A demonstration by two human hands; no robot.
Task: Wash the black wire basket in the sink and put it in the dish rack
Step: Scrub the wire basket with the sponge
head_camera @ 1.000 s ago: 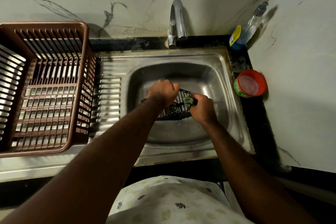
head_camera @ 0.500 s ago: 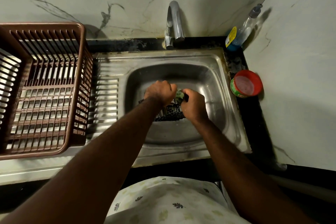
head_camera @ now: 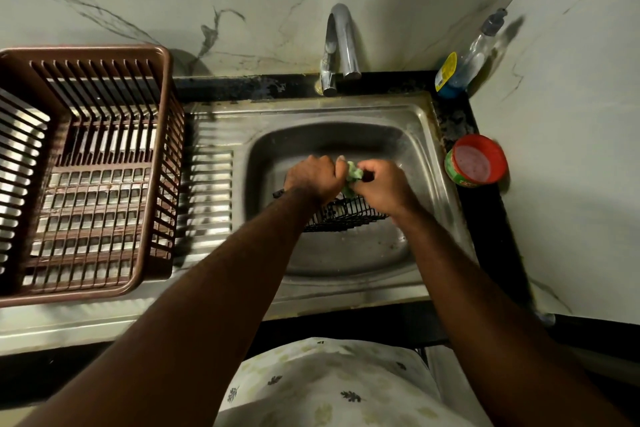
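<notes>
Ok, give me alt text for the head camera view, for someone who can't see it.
Over a steel sink, a person's left hand grips a black wire basket while the right hand holds a green scrubber against it. A brown dish rack sits left of the sink.

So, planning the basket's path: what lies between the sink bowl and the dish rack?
Only the sink's ribbed steel drainboard, bare in the head view; the rack stands at its left end.
</notes>
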